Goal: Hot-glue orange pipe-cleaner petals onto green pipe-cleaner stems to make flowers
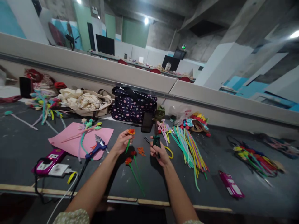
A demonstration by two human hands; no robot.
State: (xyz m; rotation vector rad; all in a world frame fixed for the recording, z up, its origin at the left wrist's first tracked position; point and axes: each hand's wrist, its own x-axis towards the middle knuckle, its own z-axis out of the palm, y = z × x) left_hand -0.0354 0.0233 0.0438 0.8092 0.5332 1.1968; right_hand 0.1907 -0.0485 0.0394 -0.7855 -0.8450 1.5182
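My left hand (121, 142) pinches the green stem of a small orange pipe-cleaner flower (131, 132), holding it upright above the dark table (23, 146). My right hand (159, 152) is closed round a dark green tool with a pointed tip (156, 138), beside a yellow loop (170, 151). Two finished red and orange flowers with green stems (133, 165) lie on the table between my hands, next to small orange scraps (141, 151).
A blue glue gun (97, 148) rests on a pink sheet (72, 140). A pile of coloured pipe cleaners (190, 146) lies to the right. A dotted bag (133, 104), a phone (147, 122), a cream cloth bag (85, 101) and a pink power strip (48, 161) are nearby.
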